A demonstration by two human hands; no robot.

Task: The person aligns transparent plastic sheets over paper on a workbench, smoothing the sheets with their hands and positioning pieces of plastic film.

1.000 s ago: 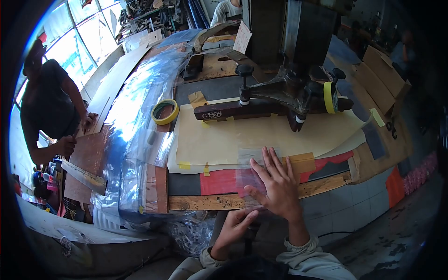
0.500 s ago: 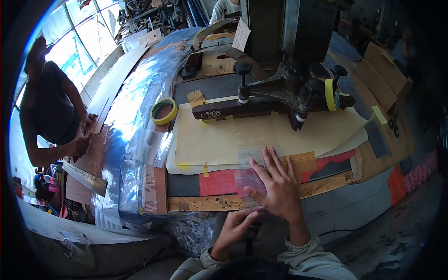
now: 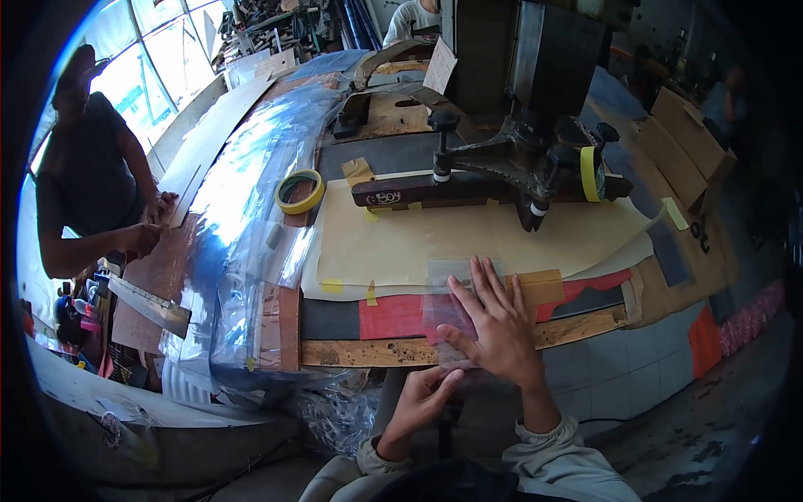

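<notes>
My right hand [image 3: 495, 335] lies flat with its fingers spread on a clear plastic sheet [image 3: 447, 293]. The sheet covers part of the cream paper [image 3: 393, 243], a red strip [image 3: 391, 318] and the wooden edge strip [image 3: 360, 353]. Lower down, just off the table's front edge, my left hand [image 3: 422, 403] has thumb and fingers closed on the sheet's near end. A brown tape-like piece [image 3: 542, 286] sits beside my right fingertips. Above the paper, a dark clamping bar [image 3: 468, 194] presses across it, fixed to a metal bracket [image 3: 502, 155].
A yellow tape roll [image 3: 299, 192] lies left of the paper, and another yellow roll [image 3: 592, 174] hangs on the bar's right end. Glossy plastic film [image 3: 242, 201] covers the table's left side. A co-worker [image 3: 96, 176] works there by a saw blade [image 3: 150, 307]. A cardboard box [image 3: 686, 142] stands right.
The view has shifted slightly. My two hands keep nearly the same pose on the plastic sheet. The co-worker's hands have shifted a little on the left.
</notes>
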